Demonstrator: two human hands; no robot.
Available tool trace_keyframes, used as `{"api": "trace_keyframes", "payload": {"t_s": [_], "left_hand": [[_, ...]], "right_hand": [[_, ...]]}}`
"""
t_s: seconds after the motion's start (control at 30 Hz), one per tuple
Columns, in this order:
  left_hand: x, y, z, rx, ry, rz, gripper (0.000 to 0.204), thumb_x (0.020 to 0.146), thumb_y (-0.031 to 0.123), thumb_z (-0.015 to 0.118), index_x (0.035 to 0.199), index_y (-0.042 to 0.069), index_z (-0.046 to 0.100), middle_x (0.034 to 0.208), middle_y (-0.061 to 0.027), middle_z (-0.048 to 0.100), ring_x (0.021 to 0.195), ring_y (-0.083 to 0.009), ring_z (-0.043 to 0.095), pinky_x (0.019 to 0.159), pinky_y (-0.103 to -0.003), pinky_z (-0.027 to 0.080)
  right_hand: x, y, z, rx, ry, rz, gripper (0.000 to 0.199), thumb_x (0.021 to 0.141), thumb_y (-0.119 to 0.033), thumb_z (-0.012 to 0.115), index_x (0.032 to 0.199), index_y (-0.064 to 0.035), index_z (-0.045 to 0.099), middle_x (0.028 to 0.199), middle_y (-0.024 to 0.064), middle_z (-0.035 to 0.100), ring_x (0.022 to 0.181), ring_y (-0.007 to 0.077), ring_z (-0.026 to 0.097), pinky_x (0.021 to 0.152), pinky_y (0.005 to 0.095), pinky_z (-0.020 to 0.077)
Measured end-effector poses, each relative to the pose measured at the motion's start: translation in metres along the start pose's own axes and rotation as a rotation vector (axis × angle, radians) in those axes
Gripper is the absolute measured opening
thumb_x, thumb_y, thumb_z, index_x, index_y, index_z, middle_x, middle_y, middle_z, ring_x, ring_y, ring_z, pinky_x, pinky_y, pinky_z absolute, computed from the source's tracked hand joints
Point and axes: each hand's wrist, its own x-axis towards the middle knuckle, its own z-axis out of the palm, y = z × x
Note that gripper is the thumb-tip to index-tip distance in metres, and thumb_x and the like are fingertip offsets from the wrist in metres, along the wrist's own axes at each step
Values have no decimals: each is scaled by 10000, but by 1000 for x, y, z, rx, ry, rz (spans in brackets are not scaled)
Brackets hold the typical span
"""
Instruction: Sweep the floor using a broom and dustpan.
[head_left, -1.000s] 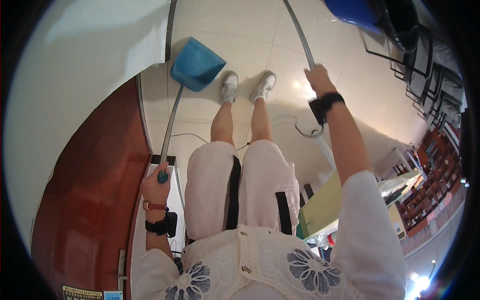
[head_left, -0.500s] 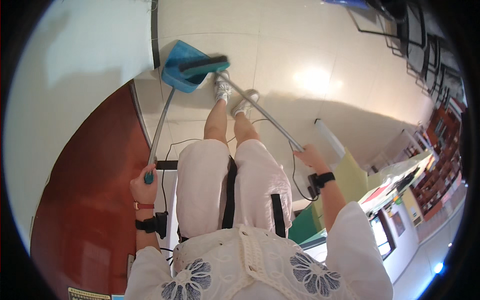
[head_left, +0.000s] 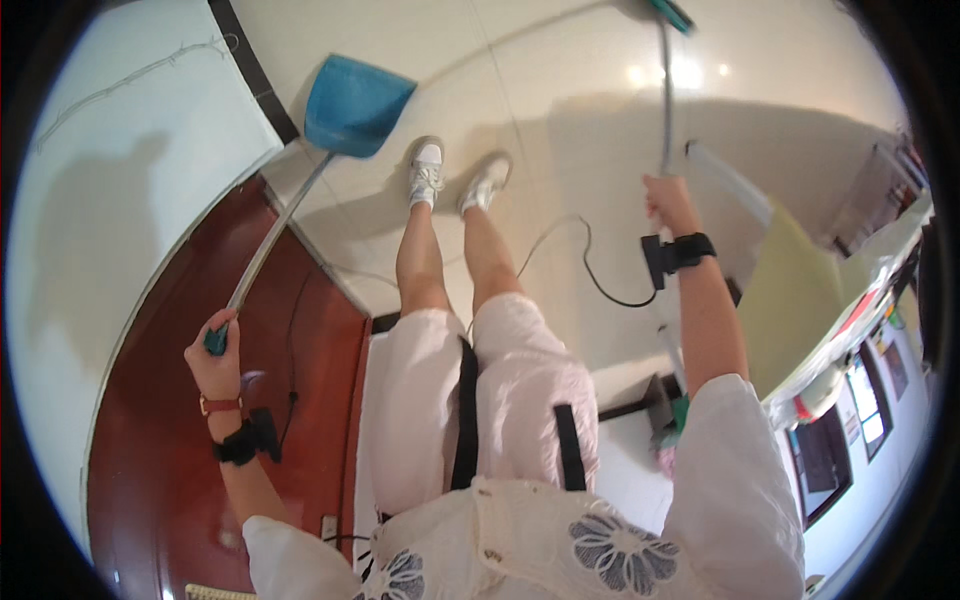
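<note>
Closed round the green grip of a long-handled blue dustpan (head_left: 352, 108) is my left hand (head_left: 216, 352). The pan lies on the floor ahead of my shoes, its metal handle slanting back to me. My right hand (head_left: 672, 203) is wrapped round the metal handle of a broom (head_left: 668, 90). The broom's green head (head_left: 672, 14) sits at the top edge of the view, far to the right of the dustpan and partly cut off. Whether its bristles touch the floor I cannot tell.
A red-brown wooden surface (head_left: 160, 440) and a white wall (head_left: 110, 190) with a dark baseboard (head_left: 255, 75) are on the left. Dark cables (head_left: 600, 285) hang near my legs. A table with a pale yellow cover (head_left: 790, 300) stands at the right. Tiled floor (head_left: 560, 80) spreads ahead.
The broom head has swung from over the dustpan to the far right, my right hand moving forward and right. My left hand has shifted left, and the dustpan now shows unobstructed.
</note>
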Motion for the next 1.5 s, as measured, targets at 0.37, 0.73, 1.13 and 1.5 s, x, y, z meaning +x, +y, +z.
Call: {"api": "trace_keyframes", "payload": {"t_s": [0.37,0.73,1.13,1.5], "left_hand": [[-12,-7,13,23,50,92,114,742,69,582,809,-23,588,778,-92,614,731,-136,571,677,-261,446],[-70,-42,14,142,-47,174,92,730,66,585,807,32,622,713,-141,613,643,-199,619,560,-263,461],[-57,-59,5,112,-140,132,117,754,80,570,826,-6,602,741,-105,619,691,-127,587,614,-249,443],[-87,-65,25,89,-103,149,148,744,101,576,839,-11,599,765,-147,614,736,-200,613,641,-278,464]], "right_hand": [[-164,-36,104,132,-448,284,357,663,-301,622,758,40,577,620,175,565,491,260,552,455,354,436],[-61,-10,-1,132,-3,292,406,777,-307,528,510,-8,461,409,59,431,330,154,442,313,298,334],[-226,-39,207,233,-427,384,366,706,-270,577,595,71,502,452,139,482,352,224,488,356,337,398],[-204,-40,128,1022,-716,246,390,810,-336,491,598,-9,515,420,-5,407,331,68,341,324,218,268]]}}
